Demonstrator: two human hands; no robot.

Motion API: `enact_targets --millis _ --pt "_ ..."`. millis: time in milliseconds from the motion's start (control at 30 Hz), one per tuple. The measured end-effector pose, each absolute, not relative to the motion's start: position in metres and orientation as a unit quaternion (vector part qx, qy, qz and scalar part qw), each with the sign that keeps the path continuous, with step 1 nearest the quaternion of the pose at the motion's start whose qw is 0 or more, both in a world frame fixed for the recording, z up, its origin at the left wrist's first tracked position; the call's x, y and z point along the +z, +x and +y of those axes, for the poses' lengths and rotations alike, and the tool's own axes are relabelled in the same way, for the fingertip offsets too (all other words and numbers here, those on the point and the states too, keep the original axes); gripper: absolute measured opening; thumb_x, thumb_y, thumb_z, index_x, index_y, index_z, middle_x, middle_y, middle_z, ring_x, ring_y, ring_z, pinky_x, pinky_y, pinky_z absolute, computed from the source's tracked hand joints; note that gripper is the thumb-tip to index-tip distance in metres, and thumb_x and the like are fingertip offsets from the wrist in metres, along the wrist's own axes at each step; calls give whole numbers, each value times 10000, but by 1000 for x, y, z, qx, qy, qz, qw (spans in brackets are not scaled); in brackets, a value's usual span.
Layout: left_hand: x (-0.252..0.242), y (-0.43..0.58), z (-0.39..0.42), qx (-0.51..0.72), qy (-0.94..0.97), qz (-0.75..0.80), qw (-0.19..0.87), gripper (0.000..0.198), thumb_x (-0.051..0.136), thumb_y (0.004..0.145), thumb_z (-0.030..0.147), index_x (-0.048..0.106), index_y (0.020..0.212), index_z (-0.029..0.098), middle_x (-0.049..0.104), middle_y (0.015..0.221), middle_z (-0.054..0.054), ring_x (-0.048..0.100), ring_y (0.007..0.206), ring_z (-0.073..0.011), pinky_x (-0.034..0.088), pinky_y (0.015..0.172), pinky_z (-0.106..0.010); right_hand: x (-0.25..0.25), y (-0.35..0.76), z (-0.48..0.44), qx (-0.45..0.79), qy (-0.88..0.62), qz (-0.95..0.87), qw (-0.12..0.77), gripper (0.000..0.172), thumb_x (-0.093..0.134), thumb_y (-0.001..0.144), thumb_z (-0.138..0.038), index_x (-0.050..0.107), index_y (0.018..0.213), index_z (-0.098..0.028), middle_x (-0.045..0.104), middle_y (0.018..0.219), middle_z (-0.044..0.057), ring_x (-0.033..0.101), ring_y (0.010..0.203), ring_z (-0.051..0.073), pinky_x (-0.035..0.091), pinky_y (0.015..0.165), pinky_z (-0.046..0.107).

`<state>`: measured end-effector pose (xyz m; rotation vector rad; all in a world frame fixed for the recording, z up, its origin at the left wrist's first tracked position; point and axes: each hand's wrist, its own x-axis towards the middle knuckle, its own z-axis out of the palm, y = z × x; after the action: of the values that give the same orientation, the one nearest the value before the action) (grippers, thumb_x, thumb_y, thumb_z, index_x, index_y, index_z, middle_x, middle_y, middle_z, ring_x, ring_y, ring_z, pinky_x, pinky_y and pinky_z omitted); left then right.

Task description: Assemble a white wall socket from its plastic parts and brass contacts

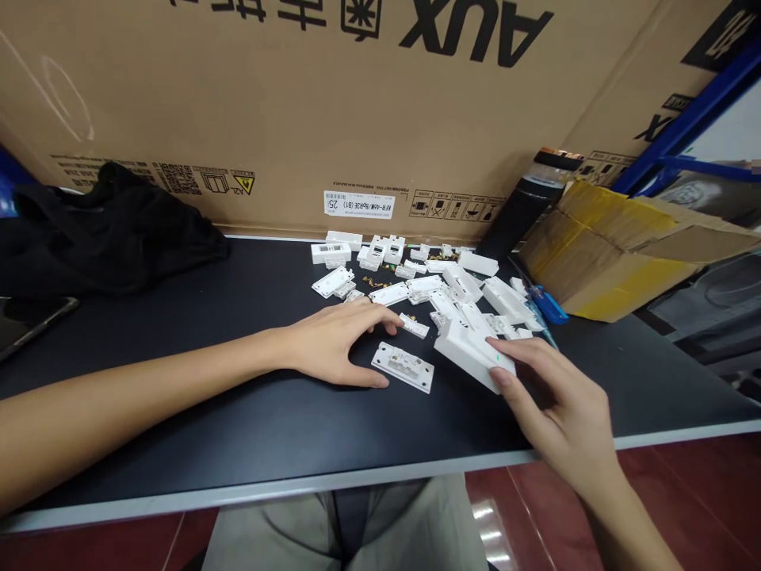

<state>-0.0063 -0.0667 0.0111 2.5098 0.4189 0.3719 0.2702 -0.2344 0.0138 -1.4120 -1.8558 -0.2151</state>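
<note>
My left hand [338,342] lies flat on the black table [178,412], fingers stretched out towards a small white plastic piece [414,325]. Just right of its thumb lies a flat white rectangular plate [403,367]. My right hand [550,404] pinches the near edge of a white switch housing [469,346] with a small green mark, which sits tilted on the table. Behind both hands lies a scatter of several white plastic switch parts [416,277] and small brass pieces [374,281].
A large AUX cardboard box [357,103] stands along the back. Black cloth [101,230] and a phone [29,321] lie at left. A smaller cardboard box [618,246], a black bottle [526,202] and a blue-handled tool [550,305] sit at right. The table's front edge [357,480] is near me.
</note>
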Motion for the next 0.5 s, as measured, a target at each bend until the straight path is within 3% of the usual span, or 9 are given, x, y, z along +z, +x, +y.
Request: enact_targets --millis 167,300,500 --pt "7 -4 -69 161 935 139 285 497 728 902 493 569 1295 235 686 1131 -58 637 1048 -222 503 897 -354 16 268 -235 -70 -571 -734 361 192 614 999 -291 670 1160 -203 747 1037 80 727 894 205 564 718 291" --pt "2 -4 -68 219 913 109 325 526 795 853 436 563 1265 206 697 1063 -57 662 947 -185 540 848 -330 22 256 -228 -74 -558 -744 360 181 609 996 -279 653 1153 -202 750 1011 85 730 832 206 568 670 293" --pt "2 2 -72 268 838 99 465 547 885 761 312 574 1189 175 691 1011 -43 661 770 -116 603 756 -279 22 237 -218 -79 -512 -779 353 203 585 997 -215 605 1199 -204 729 1034 97 713 862 203 576 718 298"
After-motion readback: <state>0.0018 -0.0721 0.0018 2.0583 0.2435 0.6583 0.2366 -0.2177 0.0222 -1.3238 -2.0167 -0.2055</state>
